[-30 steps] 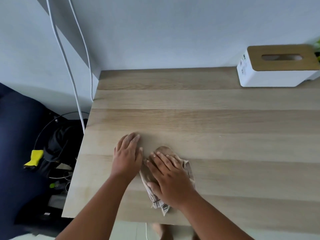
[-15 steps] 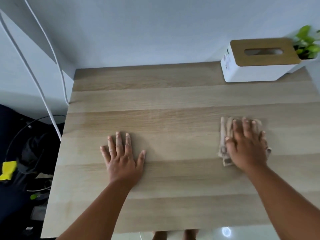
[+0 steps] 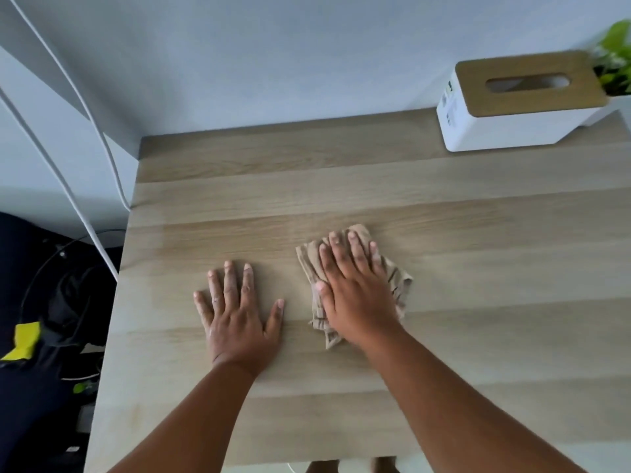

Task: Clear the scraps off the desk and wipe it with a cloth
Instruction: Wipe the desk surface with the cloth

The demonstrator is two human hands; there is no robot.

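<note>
Pale wood grain runs across the desk [image 3: 444, 336], which is pushed into a corner of light grey wall; only the one head view is given, and everything below is read from it. A white tissue box [image 3: 505, 128] with a wooden lid is set at the back right of the desk, and every place is given from it.

No scraps can be made out on the bare wood, so the clearing step is judged done and the wiping to be under way. The beige cloth [image 3: 396, 285], crumpled and partly folded, lies flat on the desk well in front of the tissue box and to its left. It is covered by the right hand [image 3: 355, 295], whose fingers are spread and pressed flat on it rather than pinching it. The left hand [image 3: 239, 319] is laid palm down on bare wood further left of the box, fingers fanned out, holding nothing, just beside the cloth but apart from it.

Risks are judged as follows. Since the cloth is only pressed and not gripped, it could bunch or slip out from under the palm on a fast stroke. A wide sweep toward the back right could knock the tissue box, or the green plant [image 3: 614, 52] behind it. Strips by the far edge could be missed.
</note>
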